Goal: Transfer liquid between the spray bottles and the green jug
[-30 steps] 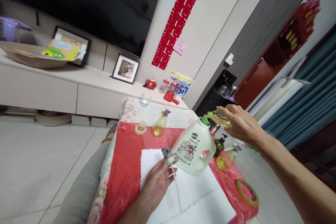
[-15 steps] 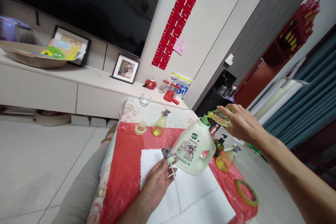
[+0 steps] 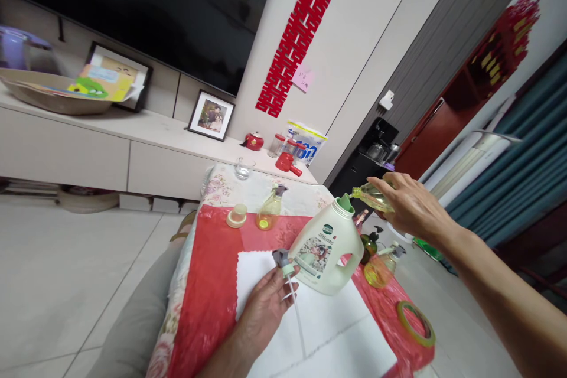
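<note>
Between the thumb and fingers of my left hand is a grey spray pump head, its pale green collar and long clear tube pointing down over the white sheet. My right hand grips a clear bottle of yellowish liquid, tipped nearly level with its neck at the green spout of a large pale green detergent jug. The jug stands upright, uncapped, on the sheet. A cream cap lies left of it, near an amber spray bottle.
Right of the jug stand a dark pump bottle and another spray bottle. A tape roll lies on the red cover at the near right edge. Behind, a glass cup is at the table's far edge, beside the low cabinet.
My right hand and the tilted bottle have shifted very slightly to the right. My left hand keeps its hold on the spray pump head, almost unmoved.
</note>
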A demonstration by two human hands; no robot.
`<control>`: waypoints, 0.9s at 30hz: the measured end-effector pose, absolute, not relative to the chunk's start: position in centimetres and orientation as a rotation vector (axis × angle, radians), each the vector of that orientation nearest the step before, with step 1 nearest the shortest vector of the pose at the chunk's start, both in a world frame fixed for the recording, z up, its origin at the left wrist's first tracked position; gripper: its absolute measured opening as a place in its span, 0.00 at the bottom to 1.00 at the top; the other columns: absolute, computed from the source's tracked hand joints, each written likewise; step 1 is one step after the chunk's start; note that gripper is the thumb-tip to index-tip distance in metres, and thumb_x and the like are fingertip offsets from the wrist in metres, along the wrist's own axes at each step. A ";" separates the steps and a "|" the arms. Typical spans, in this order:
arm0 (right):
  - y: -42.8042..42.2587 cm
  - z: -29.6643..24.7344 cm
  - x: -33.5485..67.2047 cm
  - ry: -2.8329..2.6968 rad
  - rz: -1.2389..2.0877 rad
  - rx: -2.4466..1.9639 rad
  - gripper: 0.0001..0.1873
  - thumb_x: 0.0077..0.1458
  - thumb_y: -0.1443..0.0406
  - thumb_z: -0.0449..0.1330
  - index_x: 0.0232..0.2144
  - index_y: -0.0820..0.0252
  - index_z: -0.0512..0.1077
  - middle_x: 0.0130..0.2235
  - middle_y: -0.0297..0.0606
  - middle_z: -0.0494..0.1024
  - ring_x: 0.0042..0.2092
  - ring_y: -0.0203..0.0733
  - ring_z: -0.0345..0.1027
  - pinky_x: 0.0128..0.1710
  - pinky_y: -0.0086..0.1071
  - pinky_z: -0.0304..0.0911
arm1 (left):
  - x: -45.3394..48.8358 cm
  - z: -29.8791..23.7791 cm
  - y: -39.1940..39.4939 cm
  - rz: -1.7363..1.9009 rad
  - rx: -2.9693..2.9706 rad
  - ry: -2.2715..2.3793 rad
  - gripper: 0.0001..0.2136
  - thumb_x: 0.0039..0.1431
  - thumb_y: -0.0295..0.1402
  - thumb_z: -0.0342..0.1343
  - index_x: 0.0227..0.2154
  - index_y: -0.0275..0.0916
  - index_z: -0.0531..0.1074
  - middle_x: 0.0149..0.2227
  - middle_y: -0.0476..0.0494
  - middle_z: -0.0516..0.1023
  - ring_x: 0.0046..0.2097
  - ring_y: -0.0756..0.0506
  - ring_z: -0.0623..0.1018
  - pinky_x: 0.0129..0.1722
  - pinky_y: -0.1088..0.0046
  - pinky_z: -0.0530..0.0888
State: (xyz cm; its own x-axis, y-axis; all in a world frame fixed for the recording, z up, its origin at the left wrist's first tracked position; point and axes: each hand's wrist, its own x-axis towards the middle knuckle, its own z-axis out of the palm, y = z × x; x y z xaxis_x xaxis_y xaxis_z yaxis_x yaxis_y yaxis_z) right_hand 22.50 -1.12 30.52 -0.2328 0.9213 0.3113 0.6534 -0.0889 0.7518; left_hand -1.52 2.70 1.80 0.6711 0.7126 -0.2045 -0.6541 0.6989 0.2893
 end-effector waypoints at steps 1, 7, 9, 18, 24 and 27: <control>-1.1 30.5 22.4 1.860 1.236 1.709 0.36 0.51 0.67 0.57 0.63 0.53 0.61 0.53 0.44 0.63 0.50 0.45 0.58 0.45 0.33 0.56 | -1.5 1.8 2.7 0.775 0.198 0.316 0.12 0.55 0.31 0.64 0.43 0.37 0.75 0.47 0.38 0.80 0.35 0.49 0.78 0.38 0.71 0.72; -1.1 30.7 22.2 1.780 1.279 1.676 0.38 0.49 0.70 0.57 0.64 0.51 0.60 0.54 0.43 0.62 0.50 0.45 0.58 0.44 0.33 0.55 | -1.6 1.8 2.8 0.774 0.206 0.314 0.14 0.54 0.32 0.65 0.44 0.38 0.75 0.48 0.39 0.80 0.35 0.49 0.78 0.39 0.71 0.72; -1.1 30.7 22.2 1.781 1.294 1.660 0.38 0.49 0.70 0.57 0.64 0.52 0.60 0.54 0.44 0.62 0.50 0.45 0.58 0.44 0.33 0.55 | -1.6 1.8 2.8 0.776 0.204 0.313 0.14 0.54 0.32 0.65 0.44 0.38 0.75 0.47 0.39 0.80 0.35 0.49 0.78 0.39 0.71 0.72; -1.0 31.1 21.9 1.824 1.328 1.605 0.36 0.50 0.71 0.56 0.63 0.52 0.62 0.54 0.43 0.62 0.50 0.45 0.57 0.45 0.34 0.55 | -1.6 2.0 2.7 0.778 0.196 0.322 0.12 0.56 0.31 0.63 0.43 0.37 0.75 0.47 0.38 0.80 0.35 0.49 0.78 0.38 0.71 0.72; -1.0 31.3 21.5 1.847 1.329 1.583 0.36 0.50 0.72 0.56 0.62 0.53 0.63 0.55 0.44 0.61 0.53 0.48 0.56 0.48 0.36 0.56 | -1.6 1.8 2.7 0.776 0.205 0.307 0.12 0.58 0.31 0.61 0.45 0.37 0.74 0.47 0.38 0.80 0.35 0.49 0.78 0.38 0.71 0.72; -1.0 31.3 21.2 1.853 1.337 1.564 0.36 0.49 0.73 0.56 0.61 0.54 0.64 0.56 0.43 0.60 0.55 0.48 0.55 0.50 0.37 0.56 | -1.6 1.9 2.7 0.773 0.200 0.310 0.11 0.57 0.32 0.62 0.43 0.37 0.74 0.46 0.39 0.80 0.36 0.48 0.78 0.39 0.71 0.72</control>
State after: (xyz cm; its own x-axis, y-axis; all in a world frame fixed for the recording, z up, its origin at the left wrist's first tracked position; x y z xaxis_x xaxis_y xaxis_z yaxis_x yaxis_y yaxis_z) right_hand 21.21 -0.97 31.33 -0.3152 0.9058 0.2833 0.5542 -0.0666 0.8297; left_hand -1.62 2.72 1.92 0.6741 0.7108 -0.2010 -0.6524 0.7005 0.2894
